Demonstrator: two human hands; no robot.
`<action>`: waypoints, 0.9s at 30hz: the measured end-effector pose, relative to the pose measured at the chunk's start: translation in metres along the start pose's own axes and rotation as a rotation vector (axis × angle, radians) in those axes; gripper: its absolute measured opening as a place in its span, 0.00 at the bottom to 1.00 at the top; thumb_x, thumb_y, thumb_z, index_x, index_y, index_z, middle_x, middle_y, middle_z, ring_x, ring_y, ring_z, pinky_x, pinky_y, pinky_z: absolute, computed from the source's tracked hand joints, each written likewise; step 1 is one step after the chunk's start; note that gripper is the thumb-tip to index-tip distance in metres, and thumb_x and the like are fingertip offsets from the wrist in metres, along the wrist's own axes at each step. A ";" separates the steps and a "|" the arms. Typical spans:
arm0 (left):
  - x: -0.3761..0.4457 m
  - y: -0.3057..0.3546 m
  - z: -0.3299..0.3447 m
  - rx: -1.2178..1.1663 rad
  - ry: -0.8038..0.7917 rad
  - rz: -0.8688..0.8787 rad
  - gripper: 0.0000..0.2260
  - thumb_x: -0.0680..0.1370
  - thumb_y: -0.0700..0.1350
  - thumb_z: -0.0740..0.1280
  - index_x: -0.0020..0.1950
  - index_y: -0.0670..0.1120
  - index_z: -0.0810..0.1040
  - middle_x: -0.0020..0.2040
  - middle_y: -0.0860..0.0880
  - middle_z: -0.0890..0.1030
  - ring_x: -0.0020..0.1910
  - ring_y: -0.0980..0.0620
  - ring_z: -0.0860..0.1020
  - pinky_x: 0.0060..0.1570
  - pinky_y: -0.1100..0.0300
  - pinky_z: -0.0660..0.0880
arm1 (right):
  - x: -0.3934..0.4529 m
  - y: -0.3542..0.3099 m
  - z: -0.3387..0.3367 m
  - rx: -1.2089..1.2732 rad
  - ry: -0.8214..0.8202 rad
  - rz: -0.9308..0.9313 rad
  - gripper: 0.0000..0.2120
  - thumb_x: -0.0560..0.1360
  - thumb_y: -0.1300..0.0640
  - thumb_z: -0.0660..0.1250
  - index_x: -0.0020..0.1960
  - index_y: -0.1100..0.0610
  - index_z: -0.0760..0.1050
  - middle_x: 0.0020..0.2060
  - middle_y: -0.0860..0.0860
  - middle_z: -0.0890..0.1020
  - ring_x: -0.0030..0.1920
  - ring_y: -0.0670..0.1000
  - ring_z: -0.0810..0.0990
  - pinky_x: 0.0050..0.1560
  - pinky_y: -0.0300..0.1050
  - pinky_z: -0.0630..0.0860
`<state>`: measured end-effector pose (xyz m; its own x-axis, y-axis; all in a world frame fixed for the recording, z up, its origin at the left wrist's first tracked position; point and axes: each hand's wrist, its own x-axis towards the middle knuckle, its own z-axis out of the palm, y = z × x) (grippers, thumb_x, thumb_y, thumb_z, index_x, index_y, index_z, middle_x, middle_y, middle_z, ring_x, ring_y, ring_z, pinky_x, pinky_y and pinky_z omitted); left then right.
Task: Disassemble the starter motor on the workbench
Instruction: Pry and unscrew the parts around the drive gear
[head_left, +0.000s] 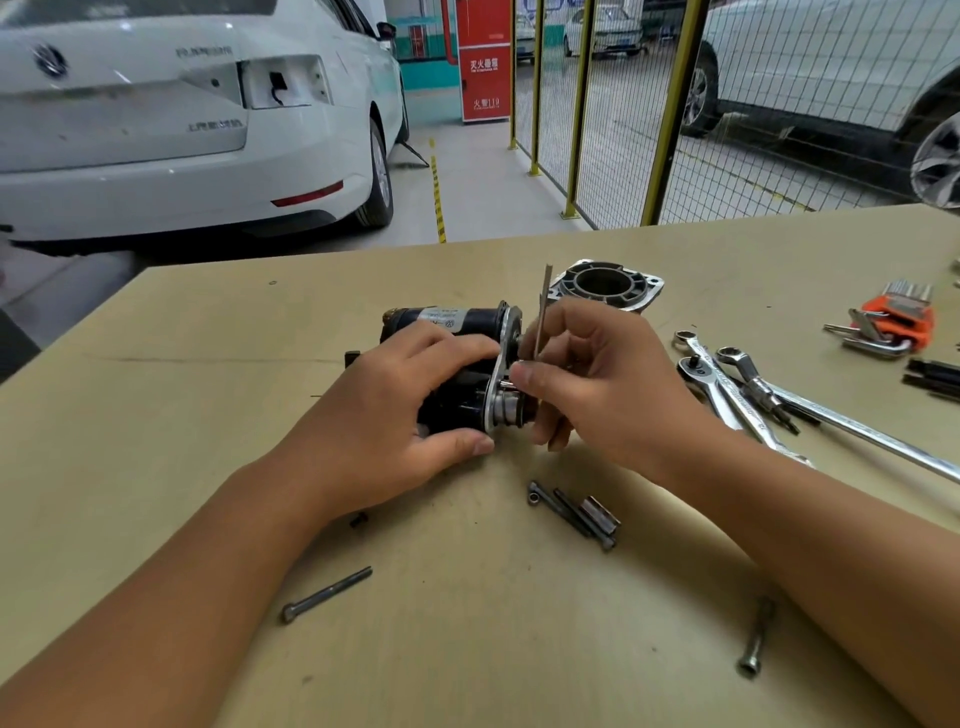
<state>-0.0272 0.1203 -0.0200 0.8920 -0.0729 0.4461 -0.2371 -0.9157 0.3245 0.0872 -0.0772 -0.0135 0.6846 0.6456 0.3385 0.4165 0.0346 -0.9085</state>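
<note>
Starting at my left: a loose long bolt (327, 594) is lying on the workbench (156, 415) near my left forearm. My left hand (395, 410) is clamping down on the starter motor (457, 364), fingers curled over the top of the black body and thumb pressing in from the near side, pinning it where it sits, middle of the bench and right in front of me. The motor is lying on its side with its long axis running left to right, and its silver end plate (501, 364) and shaft end are facing my right hand (587, 384).

That right hand is sitting directly against the exposed end, pinching a thin hex key (543, 312) whose long leg is sticking up. I can't tell exactly where its tip is seated. I'm judging it's working a small fastener on the end plate, so anything coming off should come off rightward, along the axis.

Just near my right wrist, two more bolts and a socket (576, 514) are resting together. Behind, the removed aluminium housing (608, 283) is standing apart. Further right, wrenches (727, 379) and a hex key set (891, 325) are lying well clear.
</note>
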 end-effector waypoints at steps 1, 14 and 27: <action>0.000 0.000 0.001 0.002 -0.001 0.002 0.32 0.71 0.54 0.80 0.74 0.55 0.75 0.60 0.56 0.76 0.51 0.68 0.74 0.50 0.70 0.68 | 0.000 0.001 0.000 -0.056 -0.013 -0.043 0.12 0.76 0.68 0.72 0.39 0.54 0.75 0.28 0.50 0.79 0.26 0.57 0.82 0.24 0.51 0.79; -0.001 -0.001 0.004 0.006 0.001 0.005 0.27 0.73 0.58 0.76 0.72 0.59 0.76 0.59 0.56 0.74 0.54 0.55 0.76 0.51 0.52 0.78 | -0.004 0.002 -0.010 -0.699 -0.186 -0.582 0.03 0.70 0.67 0.75 0.40 0.62 0.82 0.39 0.56 0.80 0.36 0.56 0.79 0.33 0.50 0.76; -0.002 -0.004 0.001 -0.001 -0.014 0.003 0.29 0.73 0.61 0.73 0.74 0.59 0.75 0.59 0.58 0.73 0.49 0.66 0.74 0.45 0.66 0.69 | -0.002 0.008 -0.011 0.249 0.130 0.072 0.07 0.77 0.70 0.70 0.52 0.62 0.76 0.35 0.61 0.83 0.33 0.61 0.86 0.33 0.52 0.83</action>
<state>-0.0281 0.1232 -0.0232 0.8966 -0.0817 0.4352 -0.2406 -0.9149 0.3240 0.0955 -0.0873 -0.0184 0.7847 0.5506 0.2848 0.2153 0.1887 -0.9581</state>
